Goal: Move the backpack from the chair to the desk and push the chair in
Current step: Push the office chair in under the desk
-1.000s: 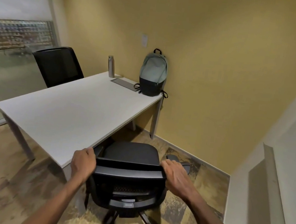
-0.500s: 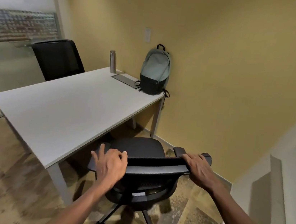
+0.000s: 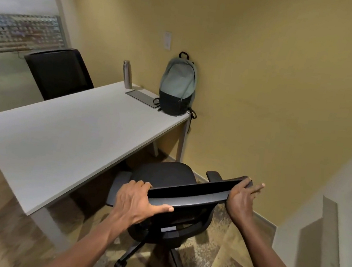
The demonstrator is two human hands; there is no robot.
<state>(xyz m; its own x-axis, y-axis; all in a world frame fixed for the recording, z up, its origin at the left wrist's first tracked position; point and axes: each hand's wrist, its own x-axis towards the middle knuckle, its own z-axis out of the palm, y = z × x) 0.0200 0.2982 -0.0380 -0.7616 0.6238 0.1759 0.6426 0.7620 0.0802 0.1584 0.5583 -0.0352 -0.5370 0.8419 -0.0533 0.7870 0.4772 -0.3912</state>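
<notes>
A grey-green and black backpack point(image 3: 178, 86) stands upright on the far right corner of the white desk point(image 3: 62, 140), leaning against the yellow wall. The black office chair point(image 3: 165, 174) is at the desk's near right side, its seat partly beside the desk edge, its back turned at an angle. My left hand point(image 3: 137, 202) grips the left end of the chair's backrest top. At the right end of that backrest my right hand point(image 3: 241, 200) holds on, two fingers stretched out.
A metal bottle point(image 3: 127, 74) and a flat grey tablet point(image 3: 143, 95) lie by the backpack. A second black chair point(image 3: 60, 73) stands behind the desk at the far left. A white ledge point(image 3: 330, 243) runs along the right. A glass wall lies at left.
The chair has rolled and turned toward the right, its backrest now slanted. Both hands moved with it, and my view has shifted closer to the desk.
</notes>
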